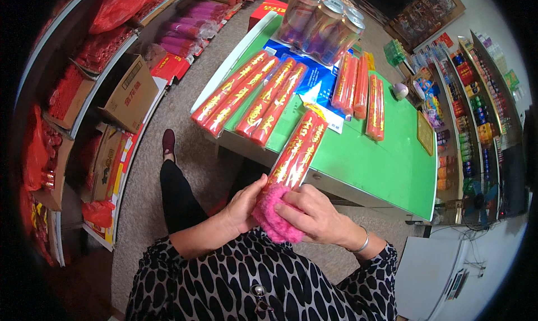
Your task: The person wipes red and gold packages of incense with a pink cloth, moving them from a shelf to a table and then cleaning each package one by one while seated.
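Note:
A pack of red candles with gold characters (299, 151), wrapped in clear film, tilts up from my hands over the front edge of the green tabletop (353, 165). My left hand (246, 205) grips its lower end from the left. In my right hand (315, 214) is a fluffy pink cloth (275, 220), pressed against the pack's lower end, which the cloth and fingers hide. Similar wrapped red candle packs (233, 92) (272, 102) lie to the left on the table. Shorter red packs (351, 83) (375, 109) lie farther right.
Shrink-wrapped drink cans (321, 24) stand on a blue printed sheet (317, 79) at the table's far end. A yellow tray (425, 132) sits at the right edge. Stocked shelves with cardboard boxes (128, 94) line the left; bottle shelves (466, 123) and a fan (479, 199) are right.

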{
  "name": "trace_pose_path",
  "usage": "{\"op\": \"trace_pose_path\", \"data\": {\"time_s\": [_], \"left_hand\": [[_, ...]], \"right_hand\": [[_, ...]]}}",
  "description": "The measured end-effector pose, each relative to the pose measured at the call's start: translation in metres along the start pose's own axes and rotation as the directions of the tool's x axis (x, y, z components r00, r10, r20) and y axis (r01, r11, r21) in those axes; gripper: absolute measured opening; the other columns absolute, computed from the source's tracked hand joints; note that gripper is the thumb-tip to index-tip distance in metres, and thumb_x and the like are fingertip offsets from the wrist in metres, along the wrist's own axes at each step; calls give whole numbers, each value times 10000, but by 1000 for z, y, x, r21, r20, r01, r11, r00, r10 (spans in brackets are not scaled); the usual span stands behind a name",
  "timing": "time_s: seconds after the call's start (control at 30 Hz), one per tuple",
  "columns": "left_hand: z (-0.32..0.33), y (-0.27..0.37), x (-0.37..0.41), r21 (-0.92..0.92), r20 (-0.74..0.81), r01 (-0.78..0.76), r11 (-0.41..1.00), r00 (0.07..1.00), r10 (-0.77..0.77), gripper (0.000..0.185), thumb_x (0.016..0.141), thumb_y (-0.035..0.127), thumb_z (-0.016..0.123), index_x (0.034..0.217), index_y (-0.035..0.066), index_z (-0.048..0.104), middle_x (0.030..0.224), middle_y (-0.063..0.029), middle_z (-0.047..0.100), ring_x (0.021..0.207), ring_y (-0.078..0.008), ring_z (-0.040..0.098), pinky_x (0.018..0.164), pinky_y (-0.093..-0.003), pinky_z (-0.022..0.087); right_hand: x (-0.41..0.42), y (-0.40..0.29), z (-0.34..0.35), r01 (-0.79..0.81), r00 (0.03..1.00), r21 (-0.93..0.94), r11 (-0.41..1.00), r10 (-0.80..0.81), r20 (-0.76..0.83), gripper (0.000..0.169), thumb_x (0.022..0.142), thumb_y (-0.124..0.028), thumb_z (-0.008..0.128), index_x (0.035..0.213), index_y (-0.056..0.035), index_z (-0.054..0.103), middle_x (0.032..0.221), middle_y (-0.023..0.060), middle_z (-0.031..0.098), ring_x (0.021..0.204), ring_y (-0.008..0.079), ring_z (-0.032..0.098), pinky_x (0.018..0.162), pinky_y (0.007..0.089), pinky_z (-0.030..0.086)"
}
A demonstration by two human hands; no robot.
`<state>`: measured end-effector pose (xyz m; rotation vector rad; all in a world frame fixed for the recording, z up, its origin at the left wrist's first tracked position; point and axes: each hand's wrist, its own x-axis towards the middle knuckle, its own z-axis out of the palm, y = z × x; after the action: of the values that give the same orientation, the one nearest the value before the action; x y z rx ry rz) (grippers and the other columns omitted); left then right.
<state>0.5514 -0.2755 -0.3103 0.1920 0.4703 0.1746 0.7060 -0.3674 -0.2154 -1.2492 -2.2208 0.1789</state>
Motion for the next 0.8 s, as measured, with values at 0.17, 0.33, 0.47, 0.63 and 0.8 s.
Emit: {"op": "trace_pose_path", "data": {"time_s": [0.17, 0.33, 0.47, 0.63, 0.8], "left_hand": [[-17, 1, -2, 113, 168, 28, 993, 985, -47, 569, 995, 497, 367, 1292, 24, 476, 1117, -156, 623, 947, -291, 658, 747, -439, 565], [-10, 1, -3, 73, 165, 56, 996, 984, -68, 581, 996, 507, 348, 1308, 30, 461, 1099, -188, 621, 927, -303, 661, 715, -431, 565], [-16, 3, 1, 125, 139, 78, 989, 986, -95, 632, 999, 527, 273, 1389, 45, 396, 1194, -234, 585, 968, -329, 649, 761, -458, 555], [-20, 4, -5, 40, 234, 16, 999, 972, -25, 510, 1005, 450, 386, 1242, 17, 514, 1108, -145, 622, 932, -254, 653, 754, -398, 553], [-26, -3, -4, -12, 177, -57, 998, 982, 58, 457, 999, 419, 429, 1221, 32, 529, 1111, -107, 620, 987, -219, 632, 827, -389, 537]], "right_hand": [[2, 45, 1, -244, 967, -149, 958, 228, -112, 579, 684, -131, 739, 1204, 5, 525, 1042, 187, 565, 919, 357, 557, 766, 423, 469], [14, 116, -18, -450, 854, -196, 871, 355, -380, 566, 713, -24, 700, 1238, 9, 491, 1045, 200, 554, 982, 372, 546, 847, 429, 454], [27, 111, -24, -475, 813, -80, 877, 402, -422, 543, 731, -63, 709, 1226, 5, 495, 1031, 180, 554, 953, 363, 553, 841, 418, 452], [17, 32, -4, -76, 985, -31, 997, 70, -161, 510, 733, -171, 699, 1183, 4, 536, 1018, 160, 557, 865, 312, 563, 725, 400, 460], [15, 21, 27, -8, 999, -18, 1000, 8, -40, 471, 726, -192, 676, 1141, 10, 580, 1019, 162, 545, 797, 281, 540, 662, 376, 453]]}}
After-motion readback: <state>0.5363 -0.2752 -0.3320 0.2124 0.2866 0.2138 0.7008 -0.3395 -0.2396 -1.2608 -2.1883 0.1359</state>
